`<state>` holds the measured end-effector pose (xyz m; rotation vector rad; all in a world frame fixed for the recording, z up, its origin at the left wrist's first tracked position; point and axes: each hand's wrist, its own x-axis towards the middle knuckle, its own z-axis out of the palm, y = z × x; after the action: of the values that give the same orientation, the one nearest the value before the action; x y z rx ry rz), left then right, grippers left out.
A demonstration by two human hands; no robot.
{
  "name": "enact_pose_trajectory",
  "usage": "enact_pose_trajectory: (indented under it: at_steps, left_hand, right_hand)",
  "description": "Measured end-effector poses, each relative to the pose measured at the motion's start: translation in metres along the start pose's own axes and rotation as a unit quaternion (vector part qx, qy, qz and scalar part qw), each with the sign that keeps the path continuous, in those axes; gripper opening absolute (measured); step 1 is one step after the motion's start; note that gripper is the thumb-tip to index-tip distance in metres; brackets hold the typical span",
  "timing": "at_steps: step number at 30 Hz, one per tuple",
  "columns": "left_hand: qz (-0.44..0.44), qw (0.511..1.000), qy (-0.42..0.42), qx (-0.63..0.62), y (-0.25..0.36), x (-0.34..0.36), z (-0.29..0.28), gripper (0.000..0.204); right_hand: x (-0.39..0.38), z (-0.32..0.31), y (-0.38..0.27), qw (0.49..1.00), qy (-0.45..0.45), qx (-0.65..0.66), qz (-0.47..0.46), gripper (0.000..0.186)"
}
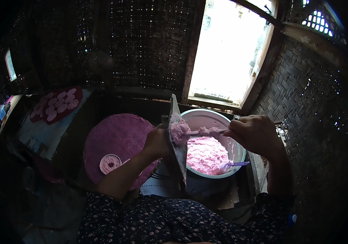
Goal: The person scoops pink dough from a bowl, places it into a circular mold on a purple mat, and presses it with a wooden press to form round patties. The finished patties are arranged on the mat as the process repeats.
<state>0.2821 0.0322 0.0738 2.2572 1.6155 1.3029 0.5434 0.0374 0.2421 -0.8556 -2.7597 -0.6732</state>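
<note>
My left hand (154, 141) grips an upright board (177, 168) by the side with a handle, with a lump of pink paste (180, 130) on the board. My right hand (243, 130) holds a thin utensil (194, 133) smeared with paste, its end against that lump. Below them a pale bowl (233, 173) holds pink mixture (206, 154) and a purple-handled utensil (239, 163). On a round magenta surface (117, 130) left of my left hand sits a small white ring (110, 164) filled with patterned pink paste; another piece is partly hidden by my left forearm.
At the left, a pale board (48, 134) bears red sheets (66, 112) with several round pink pieces. Woven bamboo walls (295, 81) surround the workspace, with a bright window (222, 49) behind the bowl.
</note>
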Motion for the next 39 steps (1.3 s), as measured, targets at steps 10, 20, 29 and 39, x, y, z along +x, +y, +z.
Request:
enact_pose_trajectory:
  at_steps: [10,20,29,39]
  left_hand:
    - [-0.063,0.996,-0.063,-0.028,-0.012,0.000,0.001,0.040]
    - [-0.047,0.865,0.021,-0.500,-0.068,0.013,0.037,0.037]
    - [-0.040,0.977,0.055,-0.200,-0.068,0.007,0.032,0.040]
    - [-0.060,0.958,0.026,-0.280,-0.063,0.010,0.044,0.037]
  right_hand:
    - [0.016,0.037,-0.042,0.920,0.268,-0.191,-0.213,0.008]
    - [-0.007,0.105,-0.051,0.669,0.260,0.640,0.275,0.014]
    - [-0.032,0.134,-0.066,0.741,0.121,0.608,0.258,0.020]
    - [-0.011,0.143,-0.064,0.888,0.387,0.195,0.156,0.018]
